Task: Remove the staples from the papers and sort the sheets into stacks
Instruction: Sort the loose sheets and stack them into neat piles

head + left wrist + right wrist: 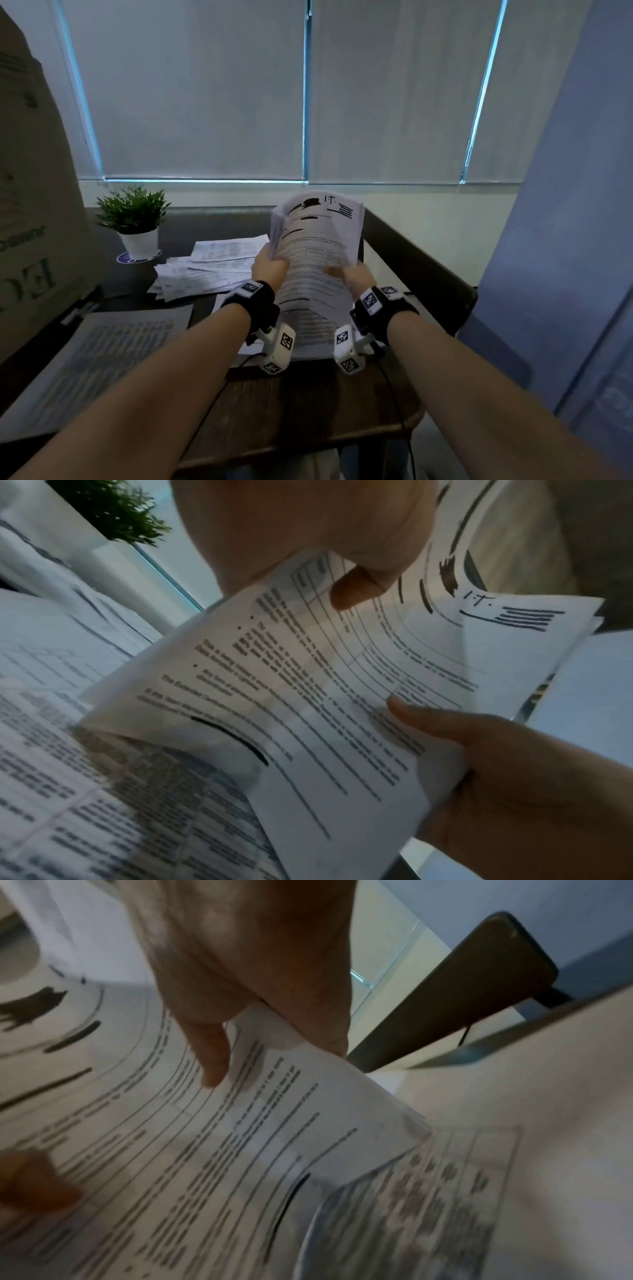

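Both hands gripped a sheaf of printed papers raised above the dark surface: the left hand pinched its left edge, the right hand its right edge. Left of the sheaf, loose sheets lay scattered on the surface beside a small potted plant.

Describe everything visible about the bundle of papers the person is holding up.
The bundle of papers is several white printed sheets, held raised above the dark table and bowed, top edge tilted away. The front page carries lines of text, a ruled table, black marker strokes blotting out parts, and handwritten "I.T." near the top. The sheets fan apart at the upper left. The left hand grips the left edge, the right hand the right edge, thumbs on the front. No staple can be made out.
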